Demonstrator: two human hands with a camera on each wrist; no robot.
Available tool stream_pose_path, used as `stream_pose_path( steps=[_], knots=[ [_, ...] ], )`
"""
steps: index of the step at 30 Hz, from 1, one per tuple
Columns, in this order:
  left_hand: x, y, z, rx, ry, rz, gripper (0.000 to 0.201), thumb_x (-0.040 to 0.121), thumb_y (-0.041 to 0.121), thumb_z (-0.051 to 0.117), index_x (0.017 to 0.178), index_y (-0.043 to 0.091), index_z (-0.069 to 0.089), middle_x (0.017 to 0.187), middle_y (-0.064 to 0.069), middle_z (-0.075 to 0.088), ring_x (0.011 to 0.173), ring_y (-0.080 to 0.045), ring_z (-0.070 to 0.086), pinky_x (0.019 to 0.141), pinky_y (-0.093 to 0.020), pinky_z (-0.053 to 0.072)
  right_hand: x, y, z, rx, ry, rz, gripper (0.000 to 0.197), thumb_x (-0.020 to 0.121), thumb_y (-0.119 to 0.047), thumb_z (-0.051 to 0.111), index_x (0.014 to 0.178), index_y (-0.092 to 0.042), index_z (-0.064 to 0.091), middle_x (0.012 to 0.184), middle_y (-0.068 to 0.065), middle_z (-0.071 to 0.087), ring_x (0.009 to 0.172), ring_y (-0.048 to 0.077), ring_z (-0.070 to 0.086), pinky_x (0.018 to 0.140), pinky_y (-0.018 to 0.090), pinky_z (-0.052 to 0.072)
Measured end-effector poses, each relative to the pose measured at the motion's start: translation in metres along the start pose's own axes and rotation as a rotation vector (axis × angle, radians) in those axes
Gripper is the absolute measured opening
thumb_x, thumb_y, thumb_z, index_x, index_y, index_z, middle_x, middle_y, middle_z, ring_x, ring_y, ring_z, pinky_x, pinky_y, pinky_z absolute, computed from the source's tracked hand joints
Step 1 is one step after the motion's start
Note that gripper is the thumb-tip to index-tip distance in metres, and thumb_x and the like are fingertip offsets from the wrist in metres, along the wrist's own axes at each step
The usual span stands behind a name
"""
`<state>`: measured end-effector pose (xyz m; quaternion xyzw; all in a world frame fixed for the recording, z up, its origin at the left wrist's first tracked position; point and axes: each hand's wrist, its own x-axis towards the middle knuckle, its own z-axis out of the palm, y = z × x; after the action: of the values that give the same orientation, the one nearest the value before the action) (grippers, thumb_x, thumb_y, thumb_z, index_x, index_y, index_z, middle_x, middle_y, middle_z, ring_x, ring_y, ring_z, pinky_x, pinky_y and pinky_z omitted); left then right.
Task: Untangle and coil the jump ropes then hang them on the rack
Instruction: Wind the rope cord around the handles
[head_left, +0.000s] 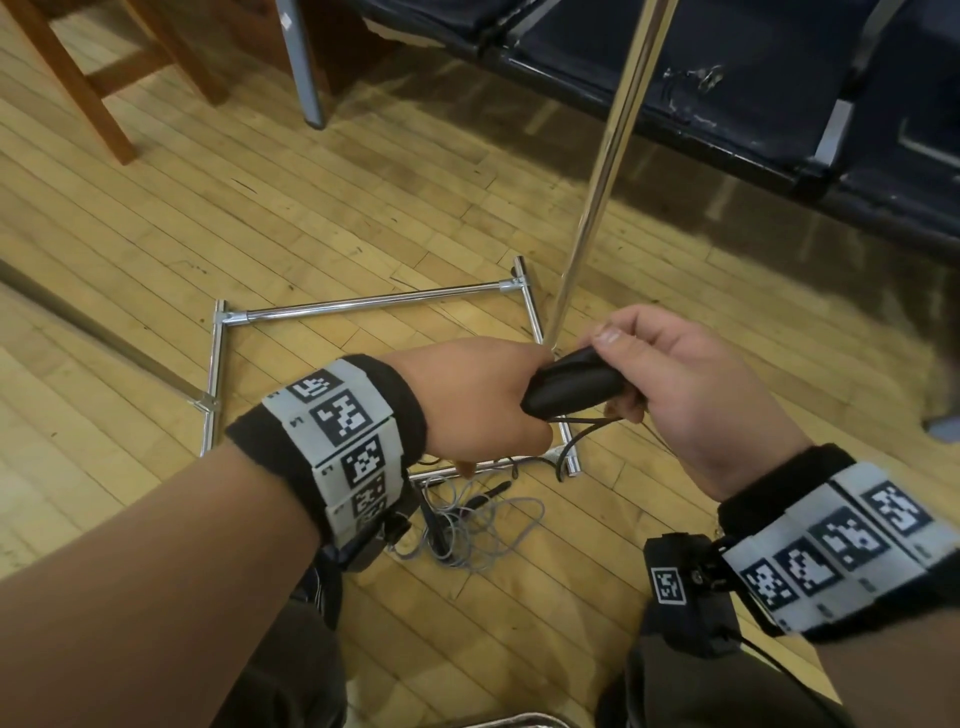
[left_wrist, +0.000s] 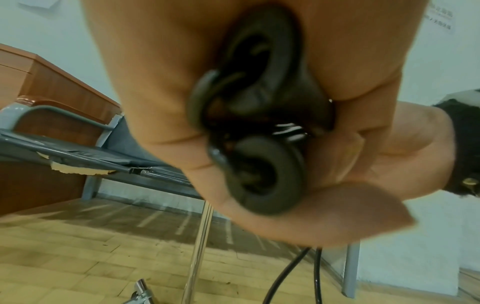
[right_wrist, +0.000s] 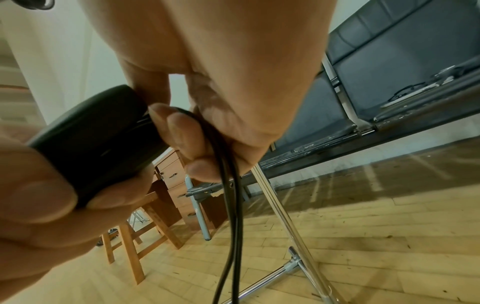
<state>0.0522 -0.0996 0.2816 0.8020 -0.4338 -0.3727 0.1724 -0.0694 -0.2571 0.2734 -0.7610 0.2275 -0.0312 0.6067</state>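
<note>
Both hands clamped together: left hand (head_left: 475, 397) round black handles (head_left: 566, 382), right hand (head_left: 691, 384) pinching black rope (right_wrist: 228, 185); grey rope (head_left: 483, 525) heaped below.

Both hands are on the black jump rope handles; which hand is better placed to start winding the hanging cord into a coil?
Probably the right hand: its fingers already pinch the black cord beside the handles, while the left hand grips both handles and can anchor them.

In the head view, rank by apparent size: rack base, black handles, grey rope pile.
1. rack base, largest.
2. grey rope pile.
3. black handles, partly hidden by both hands; being nearer the camera, their rank against the pile is unsure.
</note>
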Motion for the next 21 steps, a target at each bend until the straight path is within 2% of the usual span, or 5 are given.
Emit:
stream_pose_path(
  steps=[2, 6, 11, 16, 21],
  knots=[
    [0.000, 0.000, 0.000, -0.053, 0.025, 0.010, 0.016, 0.093, 0.032, 0.068, 0.092, 0.032, 0.052, 0.078, 0.002, 0.065, 0.044, -0.005, 0.063, 0.044, -0.020, 0.052, 0.001, 0.000, 0.001, 0.042, 0.005, 0.015, 0.024, 0.100, -0.035, 0.054, 0.092, -0.021, 0.071, 0.082, 0.015, 0.061, 0.065, 0.015, 0.054, 0.054, 0.022, 0.047],
    [0.003, -0.001, -0.003, -0.199, 0.175, -0.008, 0.018, 0.092, 0.029, 0.067, 0.083, 0.031, 0.052, 0.060, 0.006, 0.056, 0.036, -0.004, 0.050, 0.038, -0.020, 0.045, 0.000, -0.001, 0.007, 0.150, 0.011, 0.093, 0.034, 0.107, -0.040, 0.044, 0.092, -0.030, 0.073, 0.068, 0.003, 0.058, 0.056, 0.018, 0.051, 0.056, 0.037, 0.047],
    [0.008, -0.006, -0.005, -0.082, 0.276, -0.184, 0.011, 0.095, 0.035, 0.061, 0.089, 0.029, 0.054, 0.066, 0.007, 0.059, 0.047, -0.005, 0.054, 0.039, -0.019, 0.039, -0.007, -0.001, 0.007, -0.375, -0.097, 0.016, 0.028, 0.099, -0.056, 0.047, 0.095, -0.033, 0.063, 0.073, -0.003, 0.063, 0.062, 0.015, 0.059, 0.062, 0.047, 0.055],
    [0.011, -0.005, 0.006, 0.191, 0.072, -0.297, 0.018, 0.100, 0.031, 0.056, 0.116, 0.022, 0.057, 0.085, 0.003, 0.059, 0.068, -0.011, 0.054, 0.055, -0.026, 0.038, -0.009, -0.006, 0.002, -0.358, -0.157, -0.047, 0.007, 0.091, -0.023, 0.070, 0.093, -0.030, 0.068, 0.068, -0.001, 0.057, 0.059, 0.011, 0.052, 0.058, 0.038, 0.051],
    [0.012, 0.016, 0.022, 0.332, -0.074, -0.248, 0.027, 0.102, 0.021, 0.053, 0.129, 0.021, 0.056, 0.088, 0.003, 0.056, 0.072, -0.013, 0.052, 0.064, -0.028, 0.042, -0.010, -0.010, -0.009, -0.283, -0.158, -0.070, 0.013, 0.089, -0.015, 0.074, 0.095, -0.027, 0.071, 0.078, 0.011, 0.066, 0.075, 0.034, 0.064, 0.071, 0.053, 0.056]
  ],
)
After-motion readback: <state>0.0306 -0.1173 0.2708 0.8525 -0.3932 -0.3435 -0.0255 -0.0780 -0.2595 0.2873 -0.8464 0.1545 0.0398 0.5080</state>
